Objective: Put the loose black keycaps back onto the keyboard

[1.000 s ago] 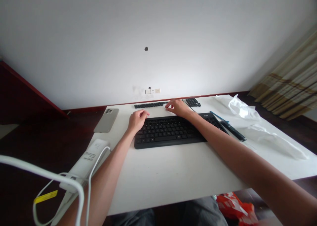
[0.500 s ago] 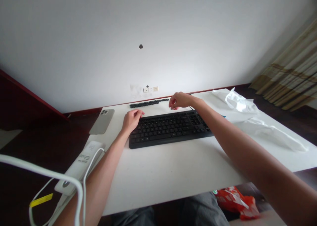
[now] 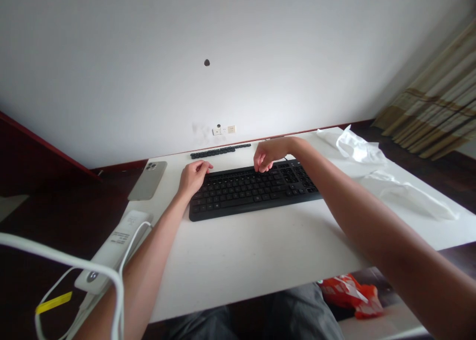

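A black keyboard [image 3: 238,193] lies on the white table, its back rows partly behind my hands. At its back left corner rests my left hand [image 3: 194,177], fingers curled against the edge. My right hand [image 3: 268,156] reaches over the back row, with thumb and fingers pinched and their tips down at the keys. The small dark piece in that pinch, probably a keycap, is mostly hidden now. Behind the keyboard, loose black keycaps [image 3: 212,153] stand in rows near the wall.
A phone [image 3: 148,180] lies face down at the table's left side. In front of it is a white power strip [image 3: 113,248] with a white cable [image 3: 74,261]. Crumpled white plastic bags [image 3: 359,149] cover part of the right side. Below the table sits a red bag [image 3: 349,293].
My right hand has come down from behind the keyboard onto its back row of keys. My left hand stays at the corner. The view has shifted slightly.
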